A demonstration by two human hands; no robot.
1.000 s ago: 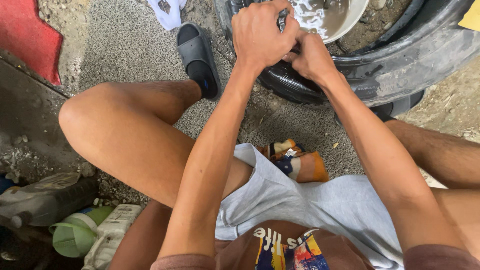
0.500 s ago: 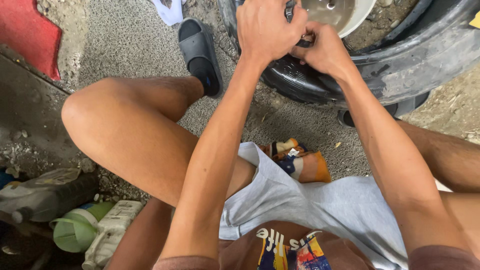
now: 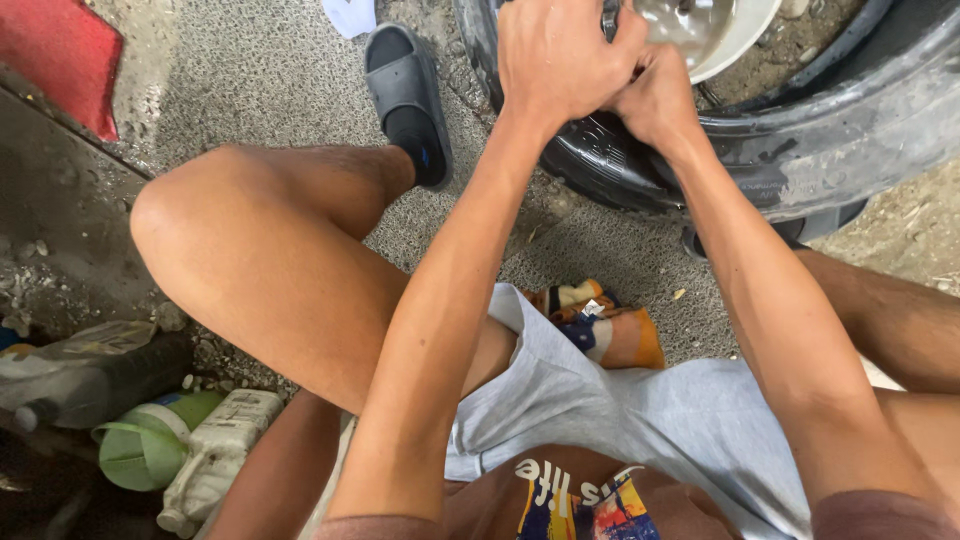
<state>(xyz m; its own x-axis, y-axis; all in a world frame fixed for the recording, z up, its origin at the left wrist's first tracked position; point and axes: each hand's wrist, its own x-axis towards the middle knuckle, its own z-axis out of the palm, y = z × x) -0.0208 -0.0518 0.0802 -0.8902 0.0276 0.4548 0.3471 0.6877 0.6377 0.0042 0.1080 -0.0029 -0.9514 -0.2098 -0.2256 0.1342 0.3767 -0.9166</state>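
Both my hands gripping a small metal part over a black tyre.

The metal part (image 3: 610, 18) sits at the top edge, between my fists and mostly covered; its long axis cannot be made out. My left hand (image 3: 560, 60) closes over it, my right hand (image 3: 655, 100) pressed alongside. The tyre (image 3: 800, 150) lies under them, a pale basin (image 3: 730, 45) inside it, cut off above.

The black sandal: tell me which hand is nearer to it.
Left. The left hand is clenched just to the right of the black sandal; the right hand sits farther right, over the tyre.
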